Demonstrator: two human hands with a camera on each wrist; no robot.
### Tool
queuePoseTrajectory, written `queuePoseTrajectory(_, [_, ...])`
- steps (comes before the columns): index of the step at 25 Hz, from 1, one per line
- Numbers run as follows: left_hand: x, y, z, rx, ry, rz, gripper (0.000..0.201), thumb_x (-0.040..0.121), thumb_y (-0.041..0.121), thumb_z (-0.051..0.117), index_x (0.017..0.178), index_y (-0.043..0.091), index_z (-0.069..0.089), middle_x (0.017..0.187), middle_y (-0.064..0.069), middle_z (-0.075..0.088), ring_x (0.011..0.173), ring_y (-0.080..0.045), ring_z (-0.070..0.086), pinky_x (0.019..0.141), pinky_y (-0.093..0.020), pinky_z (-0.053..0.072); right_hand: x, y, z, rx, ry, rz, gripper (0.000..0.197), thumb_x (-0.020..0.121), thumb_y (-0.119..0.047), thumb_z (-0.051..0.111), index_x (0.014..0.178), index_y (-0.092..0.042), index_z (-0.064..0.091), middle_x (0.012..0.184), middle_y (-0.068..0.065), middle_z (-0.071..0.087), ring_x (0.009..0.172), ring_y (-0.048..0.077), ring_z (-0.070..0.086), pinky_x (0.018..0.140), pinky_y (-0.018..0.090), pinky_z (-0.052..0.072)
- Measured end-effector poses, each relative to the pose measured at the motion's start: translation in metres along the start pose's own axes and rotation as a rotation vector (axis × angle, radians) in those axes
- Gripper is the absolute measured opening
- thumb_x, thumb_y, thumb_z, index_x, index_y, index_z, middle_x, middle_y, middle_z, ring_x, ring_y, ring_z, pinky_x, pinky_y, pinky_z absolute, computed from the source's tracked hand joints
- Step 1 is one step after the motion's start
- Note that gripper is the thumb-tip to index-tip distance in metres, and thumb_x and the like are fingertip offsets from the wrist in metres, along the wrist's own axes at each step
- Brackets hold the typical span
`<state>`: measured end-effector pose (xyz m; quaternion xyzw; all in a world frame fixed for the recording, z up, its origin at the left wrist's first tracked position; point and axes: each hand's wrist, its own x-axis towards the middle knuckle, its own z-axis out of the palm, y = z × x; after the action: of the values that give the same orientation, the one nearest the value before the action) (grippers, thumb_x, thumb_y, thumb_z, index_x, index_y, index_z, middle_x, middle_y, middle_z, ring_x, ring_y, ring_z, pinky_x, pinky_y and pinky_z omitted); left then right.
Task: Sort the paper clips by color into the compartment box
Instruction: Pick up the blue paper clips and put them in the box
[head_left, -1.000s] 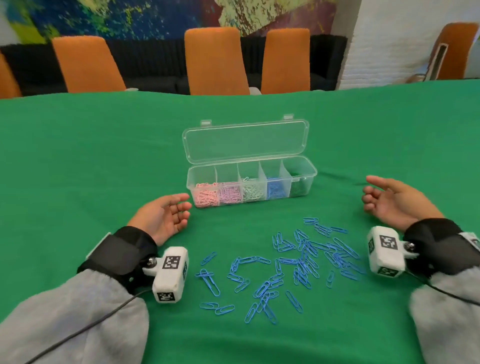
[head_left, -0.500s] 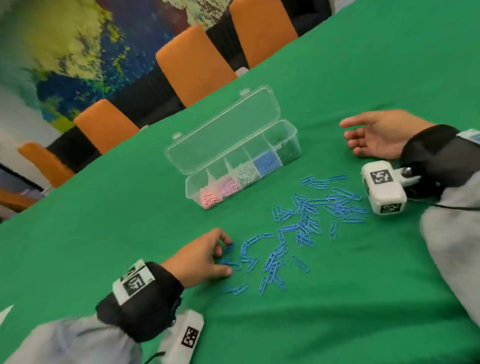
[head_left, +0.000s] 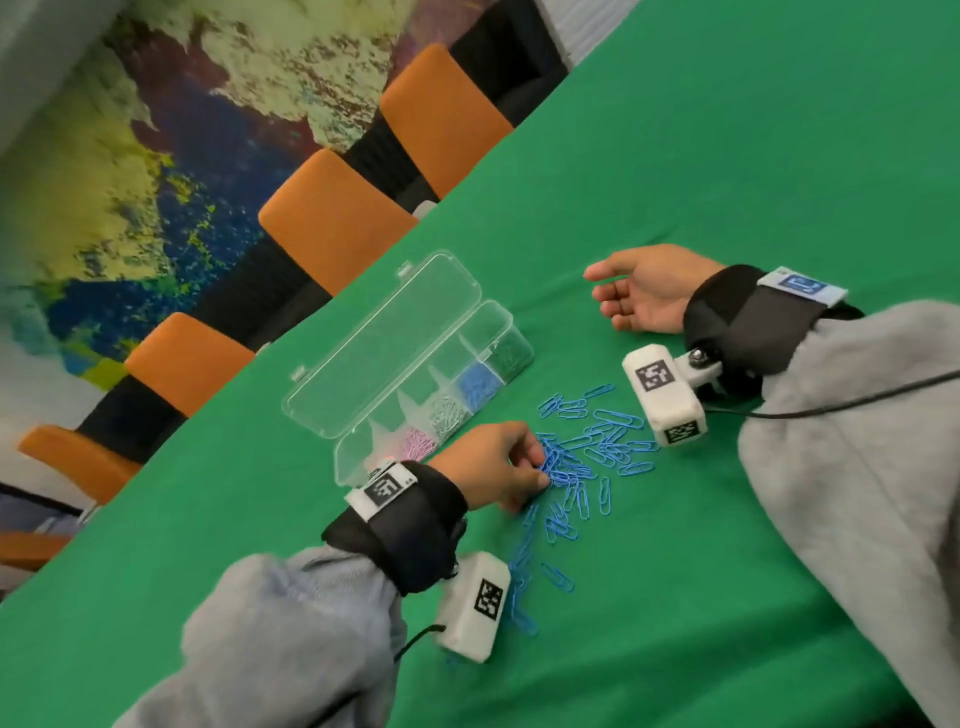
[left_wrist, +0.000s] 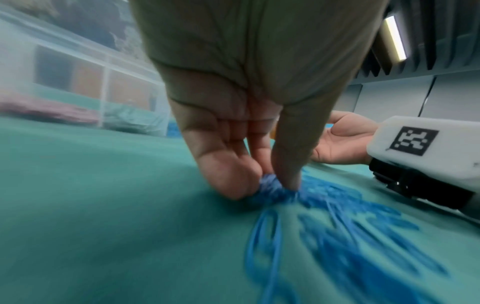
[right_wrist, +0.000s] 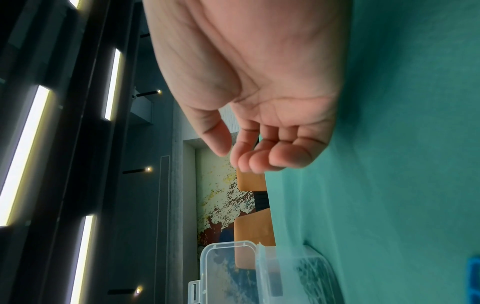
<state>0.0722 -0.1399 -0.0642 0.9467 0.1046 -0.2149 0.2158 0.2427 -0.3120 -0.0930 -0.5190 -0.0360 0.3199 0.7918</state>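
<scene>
Several blue paper clips lie scattered on the green table. My left hand reaches into their left side, thumb and fingers pinching a bunch of blue clips against the cloth. The clear compartment box stands open behind, lid tipped back, holding pink, lighter pink, white, blue and dark green clips in separate cells. My right hand rests on its side on the table right of the box, fingers relaxed and holding nothing.
Orange chairs line the table's far edge before a painted wall. White tagged camera blocks hang from both wrists. Bare green cloth stretches beyond the box and to the right.
My left hand moved from the pile's left edge rightward into the clips and bunched them under its fingers. The right hand stayed put. The head view tilted further.
</scene>
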Motion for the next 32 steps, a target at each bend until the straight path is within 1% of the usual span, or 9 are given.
queuePoseTrajectory(4, [0.031,0.027,-0.024,0.270,0.079,0.125,0.017,0.084,0.019,0.070,0.093,0.016,0.056,0.079,0.003,0.055,0.061,-0.008,0.050,0.054,-0.015,0.042,0.000,-0.003,-0.001,0.057,0.029,-0.010,0.016,0.094,-0.016,0.045,0.080,-0.017,0.053,0.063,0.000,0.048,0.044,0.010,0.045,0.039,0.013,0.038])
queuePoseTrajectory(7, [0.052,0.039,-0.022,0.359,0.092,0.196,0.039,0.080,0.029,0.074,0.112,0.014,0.057,0.094,0.000,0.053,0.079,-0.015,0.051,0.070,-0.023,0.041,-0.001,-0.004,-0.001,0.078,0.038,-0.010,0.017,0.094,-0.016,0.044,0.080,-0.018,0.054,0.060,-0.001,0.048,0.042,0.009,0.046,0.040,0.012,0.038])
queuePoseTrajectory(12, [0.044,0.028,-0.013,0.270,-0.063,0.222,0.037,0.075,0.031,0.078,0.098,0.020,0.051,0.086,0.001,0.048,0.072,-0.015,0.045,0.072,-0.027,0.044,-0.002,-0.006,-0.001,0.071,0.041,-0.020,0.017,0.093,-0.016,0.044,0.080,-0.018,0.055,0.062,-0.001,0.047,0.047,0.010,0.044,0.040,0.013,0.037])
queuePoseTrajectory(15, [0.014,0.013,-0.012,0.332,-0.138,0.264,0.050,0.069,0.035,0.081,0.106,0.023,0.049,0.095,0.002,0.047,0.075,-0.012,0.047,0.070,-0.023,0.043,-0.002,-0.007,0.001,0.045,0.031,-0.021,0.017,0.093,-0.017,0.042,0.081,-0.017,0.054,0.064,-0.001,0.047,0.050,0.011,0.044,0.042,0.014,0.038])
queuePoseTrajectory(18, [-0.008,-0.001,-0.001,0.463,-0.100,0.268,0.066,0.067,0.040,0.082,0.117,0.020,0.045,0.104,0.004,0.042,0.086,-0.012,0.047,0.077,-0.021,0.040,-0.004,-0.006,0.002,0.021,0.016,-0.024,0.018,0.094,-0.017,0.039,0.082,-0.017,0.053,0.067,0.000,0.046,0.055,0.012,0.042,0.045,0.017,0.038])
queuePoseTrajectory(22, [-0.014,0.001,0.012,0.425,0.000,0.232,0.052,0.079,0.035,0.072,0.119,0.018,0.045,0.106,-0.002,0.044,0.092,-0.021,0.051,0.086,-0.032,0.044,-0.003,-0.003,0.003,-0.013,0.029,-0.018,0.017,0.094,-0.018,0.042,0.081,-0.018,0.053,0.066,-0.001,0.046,0.050,0.010,0.044,0.042,0.014,0.038])
queuePoseTrajectory(28, [-0.008,0.017,0.020,0.361,0.054,0.288,0.026,0.081,0.007,0.059,0.107,0.010,0.056,0.096,-0.006,0.054,0.082,-0.021,0.051,0.073,-0.026,0.042,-0.003,-0.003,0.002,-0.044,0.036,-0.028,0.016,0.094,-0.017,0.044,0.081,-0.019,0.053,0.065,-0.001,0.046,0.050,0.011,0.043,0.038,0.014,0.037])
queuePoseTrajectory(30, [-0.005,0.014,0.011,0.330,0.052,0.283,0.022,0.081,0.003,0.057,0.102,0.009,0.059,0.089,-0.002,0.056,0.072,-0.012,0.052,0.064,-0.019,0.041,-0.003,-0.004,0.003,-0.065,0.040,-0.049,0.016,0.093,-0.017,0.046,0.079,-0.018,0.052,0.066,0.000,0.046,0.048,0.010,0.043,0.038,0.014,0.037])
queuePoseTrajectory(32, [-0.002,0.007,-0.001,0.265,0.062,0.243,0.016,0.084,0.002,0.056,0.096,0.012,0.060,0.082,0.001,0.057,0.052,0.002,0.052,0.054,-0.010,0.040,-0.002,-0.005,0.003,-0.071,0.056,-0.071,0.015,0.093,-0.017,0.048,0.078,-0.018,0.053,0.065,0.000,0.046,0.046,0.010,0.044,0.037,0.014,0.037])
